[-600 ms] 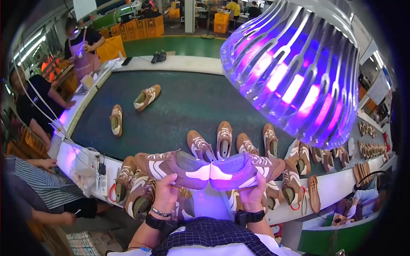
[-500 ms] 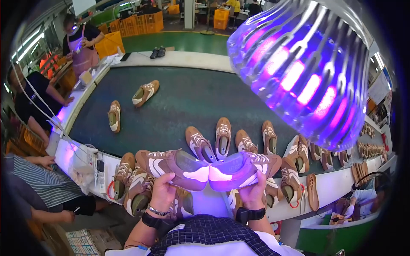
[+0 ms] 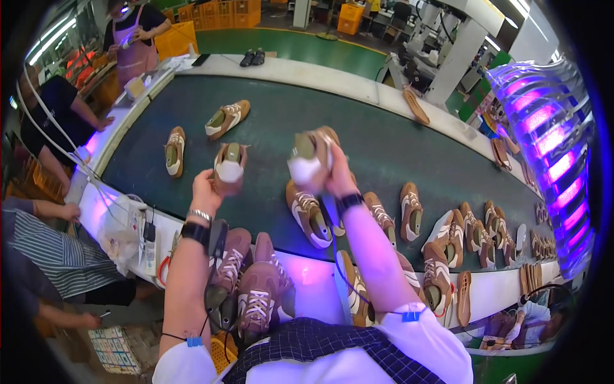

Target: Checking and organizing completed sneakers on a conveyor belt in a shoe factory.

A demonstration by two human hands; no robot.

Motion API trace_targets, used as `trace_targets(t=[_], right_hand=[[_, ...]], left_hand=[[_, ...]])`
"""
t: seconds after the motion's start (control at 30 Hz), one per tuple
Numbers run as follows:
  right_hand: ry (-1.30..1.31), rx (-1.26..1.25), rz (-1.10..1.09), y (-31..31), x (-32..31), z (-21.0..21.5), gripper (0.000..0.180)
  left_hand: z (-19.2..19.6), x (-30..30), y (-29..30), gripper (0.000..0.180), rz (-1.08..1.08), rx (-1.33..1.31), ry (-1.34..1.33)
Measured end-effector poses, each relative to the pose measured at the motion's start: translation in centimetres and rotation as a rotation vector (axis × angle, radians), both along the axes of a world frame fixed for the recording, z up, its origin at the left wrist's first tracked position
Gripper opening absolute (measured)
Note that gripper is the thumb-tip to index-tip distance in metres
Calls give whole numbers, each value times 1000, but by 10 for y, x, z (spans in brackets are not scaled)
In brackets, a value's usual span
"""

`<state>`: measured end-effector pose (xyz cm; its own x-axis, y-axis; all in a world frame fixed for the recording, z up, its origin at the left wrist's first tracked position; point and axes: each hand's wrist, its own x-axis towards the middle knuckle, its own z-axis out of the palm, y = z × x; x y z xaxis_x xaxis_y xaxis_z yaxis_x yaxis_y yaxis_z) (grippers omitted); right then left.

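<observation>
Brown, suede-like uppers with smooth white heel patches were shown by the two shoes held above the dark green belt [image 3: 396, 153], their heels turned toward the belt's near edge. Nearer the belt's left end, the left shoe [image 3: 229, 168] was pinched along its side by the left hand [image 3: 204, 191]. Nearer the belt's right end, the right shoe [image 3: 307, 168], softened by blur, was gripped along its side by the right hand [image 3: 340, 171]. Olive linings were exposed in both rounded openings, and a bare strip of belt was left visible between the shoes.

Both forearms were stretched forward over the belt's near edge, the right one slanted more strongly inward. The left wrist was circled by a metal bracelet [image 3: 199, 214] and a dark band [image 3: 195, 235], the right by a dark strap [image 3: 350, 203].

Toward the belt's left end, a pale-laced shoe [image 3: 174, 152] was set down. Along the belt's near edge, more brown shoes [image 3: 411, 211] were ranged, and an oval tan sole [image 3: 464, 299] was laid on the white bench [image 3: 495, 281] bordering it. Above the belt's right end, a ribbed, transparent lamp [image 3: 556, 153] was lit purple.
</observation>
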<state>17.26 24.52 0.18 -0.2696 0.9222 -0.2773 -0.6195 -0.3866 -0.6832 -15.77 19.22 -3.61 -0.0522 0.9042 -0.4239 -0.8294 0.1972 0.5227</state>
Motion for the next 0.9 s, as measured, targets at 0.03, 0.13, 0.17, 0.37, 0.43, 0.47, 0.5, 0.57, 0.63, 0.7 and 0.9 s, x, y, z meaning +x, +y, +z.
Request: trace_targets(t=[0.03, 0.13, 0.17, 0.37, 0.43, 0.47, 0.5, 0.57, 0.63, 0.7, 0.9], right_hand=[[-188, -82, -105, 26, -7, -8, 51], [-1038, 213, -75, 23, -7, -46, 66], [-1394, 301, -115, -10, -22, -47, 67], [-1677, 464, -14, -94, -11, -107, 62], [-1690, 368, 37, -85, -1, -121, 65], [-1694, 275, 97, -82, 5, -129, 68], [-1690, 280, 98, -82, 4, -125, 68], [-1722, 199, 287, -82, 6, -116, 75], [-1745, 208, 358, -81, 9, -108, 79], [-1755, 234, 303, -80, 11, -109, 73], [-1672, 285, 289, -77, 11, -112, 75]], left_hand=[[-4, -3, 5, 63, -47, -51, -27], [42, 39, -30, 55, 30, -143, 199], [21, 30, -51, 40, -89, 39, 136], [41, 99, -184, 37, -262, 125, 218], [27, 104, -197, 35, -278, 190, 323], [28, 104, -199, 40, -247, 194, 223], [28, 102, -203, 40, -243, 194, 227], [28, 98, -213, 50, -154, 388, 712], [16, 90, -231, 76, -298, 299, 1028], [14, 89, -237, 84, -541, 451, 1584], [0, 109, -228, 70, -517, 359, 1600]])
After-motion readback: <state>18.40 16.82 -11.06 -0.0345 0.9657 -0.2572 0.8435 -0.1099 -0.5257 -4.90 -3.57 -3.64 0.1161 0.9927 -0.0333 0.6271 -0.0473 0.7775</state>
